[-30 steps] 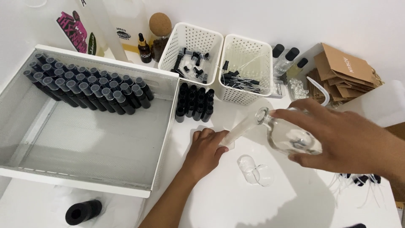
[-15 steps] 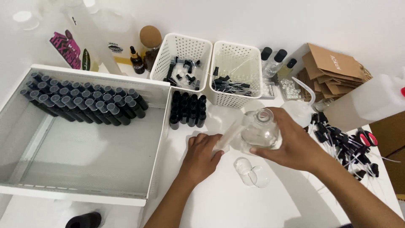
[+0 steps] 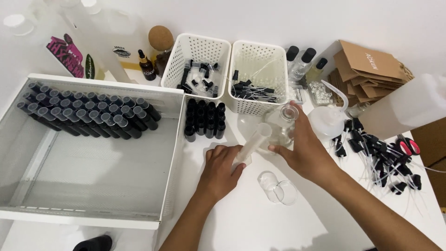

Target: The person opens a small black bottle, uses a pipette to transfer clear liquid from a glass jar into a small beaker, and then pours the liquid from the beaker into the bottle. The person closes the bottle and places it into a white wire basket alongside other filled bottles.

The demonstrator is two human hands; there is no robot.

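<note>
Left hand (image 3: pixel 218 169) clasped round base of tall clear plastic measuring cylinder (image 3: pixel 253 144) on white worktop (image 3: pixel 260 223); right hand (image 3: pixel 304 151) gripped round clear glass flask (image 3: pixel 282 125) just beside it — touching, perhaps. Likely risk: narrow cylinder tipping, spilling — nudged by flask.

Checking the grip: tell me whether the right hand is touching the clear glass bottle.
Touching. The head view shows the right hand wrapped around the clear glass bottle.

A white counter (image 3: pixel 260 223) meets a plain white wall (image 3: pixel 278 18) under even, diffuse light that casts only soft shadows.
</note>
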